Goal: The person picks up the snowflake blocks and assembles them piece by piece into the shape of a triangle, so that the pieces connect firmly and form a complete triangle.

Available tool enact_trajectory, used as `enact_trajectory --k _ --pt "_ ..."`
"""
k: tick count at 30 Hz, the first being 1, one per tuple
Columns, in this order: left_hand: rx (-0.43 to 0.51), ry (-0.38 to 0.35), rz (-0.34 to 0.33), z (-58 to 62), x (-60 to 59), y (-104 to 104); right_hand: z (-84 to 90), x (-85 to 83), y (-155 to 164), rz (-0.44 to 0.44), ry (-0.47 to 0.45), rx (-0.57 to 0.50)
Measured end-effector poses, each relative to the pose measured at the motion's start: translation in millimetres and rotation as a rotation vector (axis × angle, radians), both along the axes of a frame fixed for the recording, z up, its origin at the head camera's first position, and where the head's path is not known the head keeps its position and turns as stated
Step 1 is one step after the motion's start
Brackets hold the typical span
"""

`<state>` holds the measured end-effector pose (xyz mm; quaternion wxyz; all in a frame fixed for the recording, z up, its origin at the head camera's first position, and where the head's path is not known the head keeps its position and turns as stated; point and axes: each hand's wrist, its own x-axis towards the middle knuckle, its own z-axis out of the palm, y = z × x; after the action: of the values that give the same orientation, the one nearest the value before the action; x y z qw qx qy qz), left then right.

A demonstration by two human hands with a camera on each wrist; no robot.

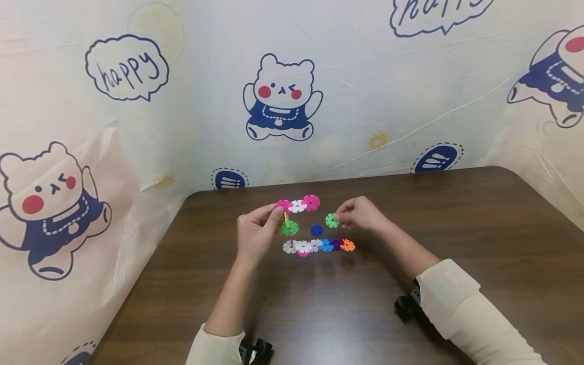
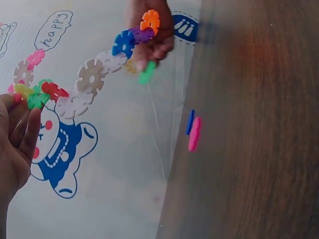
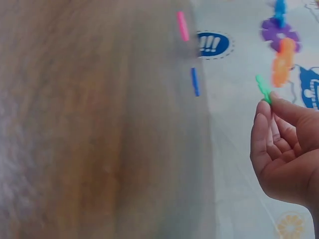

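light: even, bright | shadows: soft | wrist views: blurred, perhaps motion

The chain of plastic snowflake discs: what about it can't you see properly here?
- Head view: the left hand covers where it grips the chain of coloured plastic snowflake discs.
- Right wrist view: the chain is cut off by the top edge.
- Right wrist view: the green disc pinched by the right hand is edge-on; its shape is unclear.

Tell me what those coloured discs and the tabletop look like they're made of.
Discs: probably moulded plastic; bright flat colours, thin notched edges, slotted together into a chain. The green disc pinched by the right hand looks the same. Tabletop: dark wood grain with a slight sheen, perhaps laminate or veneer; I can't tell which.
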<state>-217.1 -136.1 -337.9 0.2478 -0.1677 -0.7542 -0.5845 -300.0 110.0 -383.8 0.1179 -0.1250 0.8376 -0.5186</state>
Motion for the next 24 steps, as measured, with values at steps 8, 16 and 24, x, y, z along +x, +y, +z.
enact_trajectory --k 8,16,24 --pt "-0.014 0.015 -0.014 16.9 12.2 8.9 25.1 13.5 10.1 -0.025 0.032 -0.141" --pt "-0.005 0.01 -0.035 17.3 11.6 9.9 46.0 28.1 14.4 -0.053 0.004 -0.338" --pt "0.013 0.033 -0.039 -4.0 -4.5 6.1 60.2 43.7 12.6 -0.056 -0.024 -0.49"
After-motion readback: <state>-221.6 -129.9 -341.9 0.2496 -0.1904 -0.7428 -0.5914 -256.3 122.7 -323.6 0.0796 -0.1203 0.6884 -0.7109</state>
